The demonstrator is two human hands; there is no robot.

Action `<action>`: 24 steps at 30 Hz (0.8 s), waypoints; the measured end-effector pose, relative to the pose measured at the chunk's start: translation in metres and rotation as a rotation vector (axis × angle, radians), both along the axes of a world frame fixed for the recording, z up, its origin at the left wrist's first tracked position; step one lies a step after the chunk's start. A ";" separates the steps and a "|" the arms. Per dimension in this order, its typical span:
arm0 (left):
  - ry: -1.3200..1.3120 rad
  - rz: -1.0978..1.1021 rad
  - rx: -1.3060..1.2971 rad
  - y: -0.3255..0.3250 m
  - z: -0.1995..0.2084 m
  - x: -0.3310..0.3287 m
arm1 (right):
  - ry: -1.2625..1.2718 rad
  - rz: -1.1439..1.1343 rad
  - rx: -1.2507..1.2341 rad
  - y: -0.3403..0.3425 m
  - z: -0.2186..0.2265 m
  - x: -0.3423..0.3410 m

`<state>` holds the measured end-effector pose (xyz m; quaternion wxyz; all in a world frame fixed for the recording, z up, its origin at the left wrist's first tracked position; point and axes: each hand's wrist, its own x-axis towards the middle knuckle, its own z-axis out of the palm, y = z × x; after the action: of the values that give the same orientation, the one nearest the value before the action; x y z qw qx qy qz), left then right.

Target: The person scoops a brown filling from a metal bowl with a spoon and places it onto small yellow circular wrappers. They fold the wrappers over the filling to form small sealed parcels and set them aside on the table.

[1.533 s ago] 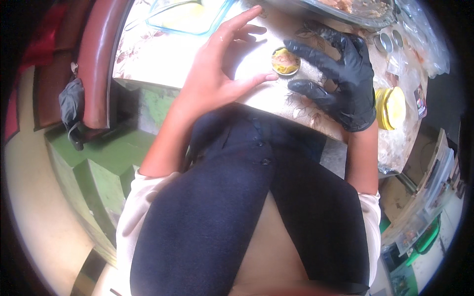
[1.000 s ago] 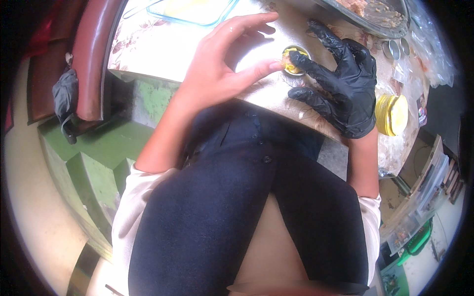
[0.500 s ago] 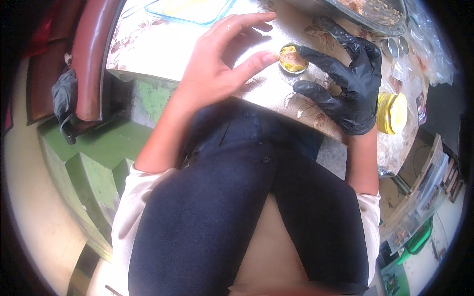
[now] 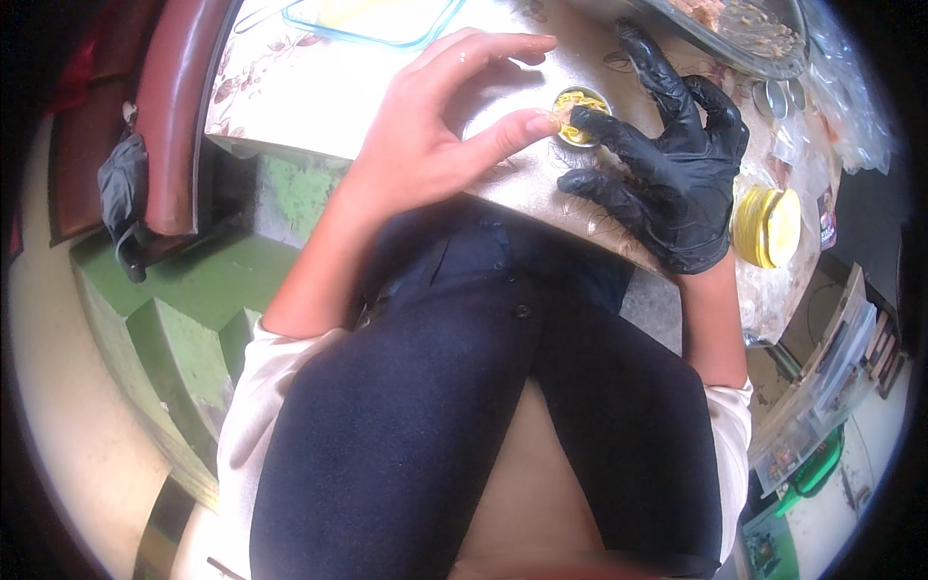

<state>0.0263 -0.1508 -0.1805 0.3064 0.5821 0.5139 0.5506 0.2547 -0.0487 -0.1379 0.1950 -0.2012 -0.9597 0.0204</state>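
Note:
On the patterned tabletop (image 4: 522, 184) sits a small round metal ring mould (image 4: 603, 98), lined with yellow wrapper (image 4: 583, 100) around a pinkish meat filling (image 4: 563, 116). My bare left hand (image 4: 416, 135) is open beside it, its thumb tip at the mould's left edge and the other fingers stretched above the table. My right hand (image 4: 677, 159) wears a black glove. Its index fingertip presses into the filling and hides part of it, while the thumb and remaining fingers stay spread. A stack of round yellow wrappers (image 4: 768, 227) stands to the right of my right wrist.
A metal tray (image 4: 720, 60) with meat mixture is at the far right, two more metal rings (image 4: 770, 99) near it. Clear plastic bags (image 4: 851, 116) lie along the right side. A blue-rimmed glass dish (image 4: 396, 43) is at the far left. The table's near edge crosses above my lap.
My right index finger has moved from the mould's right rim in over the filling, pressing it leftward. The yellow wrapper shows more at the far side. My left thumb has shifted slightly right.

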 end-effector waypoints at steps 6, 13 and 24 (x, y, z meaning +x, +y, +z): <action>-0.027 0.002 -0.005 0.001 0.000 0.001 | 0.070 0.004 -0.022 0.001 -0.005 0.001; -0.032 -0.009 -0.009 0.001 0.000 0.000 | 0.007 0.012 0.036 0.000 -0.010 0.000; -0.042 -0.013 0.010 0.000 -0.001 -0.001 | 0.025 -0.009 -0.019 0.001 -0.005 -0.004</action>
<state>0.0252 -0.1509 -0.1812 0.3175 0.5754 0.5009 0.5633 0.2508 -0.0476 -0.1427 0.2050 -0.2073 -0.9560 0.0312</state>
